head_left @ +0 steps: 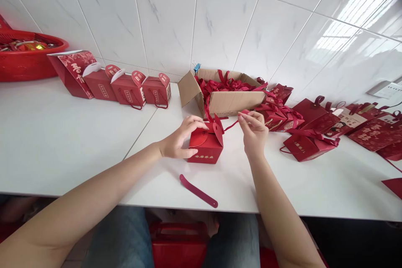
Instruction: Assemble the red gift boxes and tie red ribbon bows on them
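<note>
A small red gift box (205,153) with gold lettering stands upright in front of me, its top flaps folded together. My left hand (179,137) grips its left side, with the thumb at the front and the fingers over the top. To the right of the box, my right hand (253,132) pinches the end of a thin red ribbon (231,126), which runs to the top of the box. How the ribbon passes through the flaps is hidden. A flat dark red strap (198,191) with a hole at each end lies nearer the table edge.
Behind the box, an open cardboard carton (237,103) holds many red ribbons. Several red handled boxes (128,90) line the wall at left, beside a red basket (31,65). More red boxes crowd the right, the nearest a ribboned box (306,147). The white table (150,184) ends just before my lap.
</note>
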`<state>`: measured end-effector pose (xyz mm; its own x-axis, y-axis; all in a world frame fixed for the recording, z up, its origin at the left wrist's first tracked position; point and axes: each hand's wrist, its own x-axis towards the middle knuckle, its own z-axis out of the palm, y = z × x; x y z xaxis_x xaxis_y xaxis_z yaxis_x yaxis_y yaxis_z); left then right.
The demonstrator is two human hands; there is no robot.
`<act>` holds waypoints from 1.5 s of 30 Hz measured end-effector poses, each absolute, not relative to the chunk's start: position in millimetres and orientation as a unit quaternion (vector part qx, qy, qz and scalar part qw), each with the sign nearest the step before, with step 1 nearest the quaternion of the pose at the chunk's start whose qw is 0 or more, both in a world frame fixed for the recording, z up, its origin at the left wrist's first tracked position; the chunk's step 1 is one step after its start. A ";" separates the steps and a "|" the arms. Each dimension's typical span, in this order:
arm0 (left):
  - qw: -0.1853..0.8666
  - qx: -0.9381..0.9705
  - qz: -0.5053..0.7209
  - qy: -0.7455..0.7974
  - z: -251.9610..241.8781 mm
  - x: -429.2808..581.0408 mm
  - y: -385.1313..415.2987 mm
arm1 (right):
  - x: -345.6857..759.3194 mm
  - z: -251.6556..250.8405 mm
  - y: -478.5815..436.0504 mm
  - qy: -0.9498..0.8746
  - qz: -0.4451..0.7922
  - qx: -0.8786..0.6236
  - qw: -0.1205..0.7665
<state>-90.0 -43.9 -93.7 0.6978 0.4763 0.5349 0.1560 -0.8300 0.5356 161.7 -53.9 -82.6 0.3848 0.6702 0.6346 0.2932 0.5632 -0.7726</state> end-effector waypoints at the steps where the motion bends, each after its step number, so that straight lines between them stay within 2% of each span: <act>1: 0.231 0.893 0.343 0.179 -93.1 -89.0 -45.6 | 159.5 -80.9 -57.2 -0.553 0.069 -0.450 0.698; 3: 0.219 0.895 0.344 0.183 -92.2 -88.2 -47.5 | 156.5 -78.2 -62.7 -0.580 -0.011 -0.440 0.685; 4: 0.211 0.896 0.346 0.181 -91.6 -88.3 -47.9 | 155.7 -77.3 -64.8 -0.597 -0.013 -0.429 0.678; 9: 0.191 0.912 0.331 0.148 -86.0 -90.9 -48.0 | 154.3 -77.5 -68.4 -0.682 0.104 -0.376 0.618; 18: 0.208 0.911 0.325 0.146 -81.9 -92.8 -50.4 | 151.7 -70.5 -73.9 -0.780 0.026 -0.311 0.543; 27: 0.246 0.893 0.332 0.177 -82.0 -91.8 -52.3 | 158.3 -63.1 -78.9 -0.832 0.084 -0.257 0.485; 32: 0.260 0.885 0.333 0.193 -81.9 -90.7 -53.4 | 160.7 -60.2 -81.6 -0.828 0.099 -0.256 0.489; 39: 0.302 0.857 0.346 0.232 -78.7 -85.0 -55.7 | 153.3 -66.4 -79.4 -0.837 0.003 -0.242 0.491; 45: 0.302 0.852 0.354 0.241 -75.7 -81.9 -59.5 | 153.4 -64.6 -81.1 -0.830 -0.028 -0.246 0.501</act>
<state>-81.9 -59.5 -75.7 0.6337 0.6241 0.4571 0.1974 -0.7018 0.6845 153.4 -81.1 -64.6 -0.3779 0.3799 0.8443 0.4362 0.8774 -0.1996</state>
